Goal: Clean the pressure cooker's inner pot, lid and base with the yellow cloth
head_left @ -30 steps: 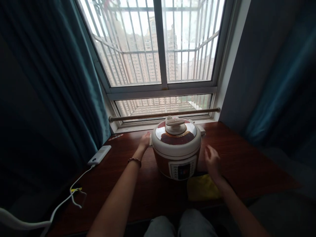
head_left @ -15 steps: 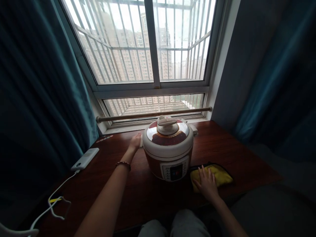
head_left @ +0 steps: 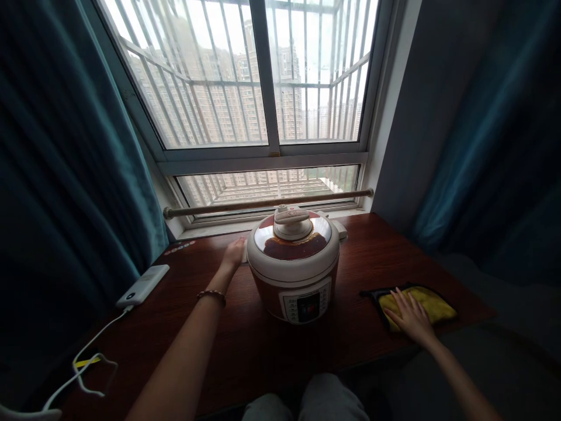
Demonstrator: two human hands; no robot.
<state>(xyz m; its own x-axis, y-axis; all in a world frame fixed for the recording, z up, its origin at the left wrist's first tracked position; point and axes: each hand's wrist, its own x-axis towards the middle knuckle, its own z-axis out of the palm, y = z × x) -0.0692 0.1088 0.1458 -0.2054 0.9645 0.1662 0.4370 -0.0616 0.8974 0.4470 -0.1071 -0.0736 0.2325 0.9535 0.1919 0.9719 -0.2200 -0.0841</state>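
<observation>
while the left hand (head_left: 233,253) rests flat against the far left side of the rice cooker (head_left: 293,263) — fingers loose, gripping nothing — the right hand (head_left: 411,318) lies spread on the yellow cloth (head_left: 432,302), which sits on the wooden table (head_left: 245,339) right of the cooker, near the front edge.

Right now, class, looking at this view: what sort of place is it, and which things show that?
Probably a room in a high-rise flat: a barred window facing apartment towers, teal curtains at both sides, and an electric cooker on a wooden table beneath it.
</observation>
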